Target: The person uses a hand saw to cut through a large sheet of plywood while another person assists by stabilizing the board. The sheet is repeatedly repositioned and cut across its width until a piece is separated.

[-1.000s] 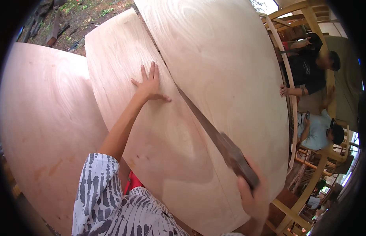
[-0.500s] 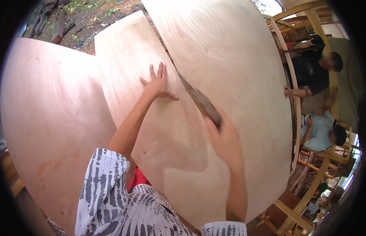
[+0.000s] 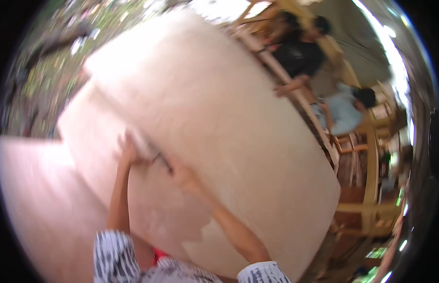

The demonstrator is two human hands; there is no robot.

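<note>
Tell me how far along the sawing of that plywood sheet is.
Done: hard to judge, since the view is blurred and the cut line between the pale plywood sheets cannot be traced. In hand: the right hand grips the dark handsaw at the seam, and the left hand presses flat on the lower plywood sheet beside it. Left: the sheets look joined towards the near end.

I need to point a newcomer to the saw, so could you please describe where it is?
Start at the large pale plywood sheets filling the middle of the blurred view. Where two sheets overlap, the right hand grips a handsaw beside the left hand. It is the only thin dark thing against the pale wood.
</note>
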